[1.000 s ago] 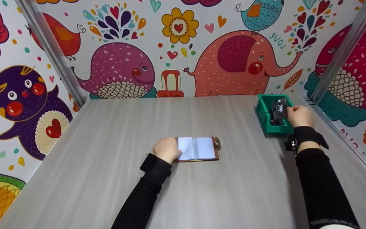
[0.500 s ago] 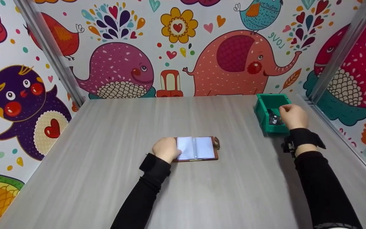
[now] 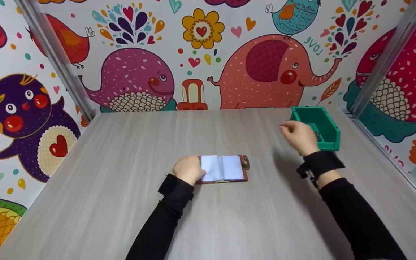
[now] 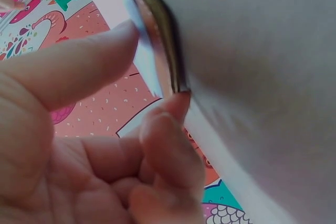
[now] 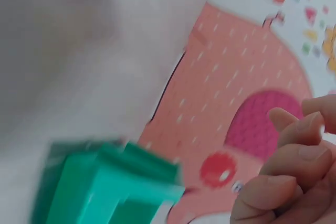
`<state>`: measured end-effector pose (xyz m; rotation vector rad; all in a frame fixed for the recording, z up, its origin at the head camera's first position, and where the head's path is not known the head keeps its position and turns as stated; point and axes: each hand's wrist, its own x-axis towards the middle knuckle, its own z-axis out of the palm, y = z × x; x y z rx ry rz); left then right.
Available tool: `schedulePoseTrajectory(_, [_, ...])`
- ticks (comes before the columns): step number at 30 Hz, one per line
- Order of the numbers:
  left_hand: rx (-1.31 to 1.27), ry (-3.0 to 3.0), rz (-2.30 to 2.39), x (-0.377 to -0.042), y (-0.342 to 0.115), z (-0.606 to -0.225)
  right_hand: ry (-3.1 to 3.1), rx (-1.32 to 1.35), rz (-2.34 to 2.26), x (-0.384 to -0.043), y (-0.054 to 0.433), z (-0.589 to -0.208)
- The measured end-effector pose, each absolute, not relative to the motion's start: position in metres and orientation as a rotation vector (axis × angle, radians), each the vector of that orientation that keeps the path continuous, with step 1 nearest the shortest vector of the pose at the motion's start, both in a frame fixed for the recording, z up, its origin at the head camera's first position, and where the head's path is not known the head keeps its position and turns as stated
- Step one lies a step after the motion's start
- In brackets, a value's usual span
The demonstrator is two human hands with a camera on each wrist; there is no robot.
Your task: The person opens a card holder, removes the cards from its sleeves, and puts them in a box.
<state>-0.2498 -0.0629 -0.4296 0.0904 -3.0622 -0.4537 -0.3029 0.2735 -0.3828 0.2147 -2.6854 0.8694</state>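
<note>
A small card holder (image 3: pixel 232 168) with a brown cover, pale sleeves and a snap strap lies spread out on the table. My left hand (image 3: pixel 188 169) pinches its left edge, thumb on the inner side and fingers behind the cover, as the left wrist view shows at the cover edge (image 4: pixel 170 51). My right hand (image 3: pixel 300 138) is over the table, just left of a green bin (image 3: pixel 333 143), its fingers loosely curled. Nothing shows between these fingers (image 5: pixel 283 161) in the right wrist view. Part of the bin's inside is hidden behind the right hand.
The bin stands at the back right of the grey wood-grain table (image 3: pixel 150 141). A printed wall (image 3: pixel 208 65) with cartoon animals rises behind, and metal posts (image 3: pixel 377 68) stand at the corners.
My right hand held a black VIP card over the bin, then let it go there. It has since moved left, out of the bin. The left hand has stayed on the card holder.
</note>
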Motion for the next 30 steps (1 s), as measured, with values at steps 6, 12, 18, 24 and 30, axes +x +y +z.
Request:
schedulePoseTrajectory(6, [0.095,-3.072,-0.445,-0.25,-0.063,-0.43,-2.691,0.341,0.857,-0.297,0.239,-0.391])
schedulePoseTrajectory(12, [0.097,-3.072,-0.442,-0.25,-0.063,-0.429,-2.705,0.431,0.936,-0.288,0.21,-0.401])
schedulePoseTrajectory(18, [0.082,-3.063,-0.443,-0.249,-0.062,-0.428,-2.728,0.559,0.896,-0.286,0.187,-0.416])
schedulePoseTrajectory(24, [0.093,-3.073,-0.442,-0.249,-0.061,-0.428,-2.838,0.614,0.801,-0.289,0.17,-0.427])
schedulePoseTrajectory(30, [0.085,-3.081,-0.436,-0.248,-0.061,-0.426,-2.897,0.597,0.676,-0.293,0.164,-0.434])
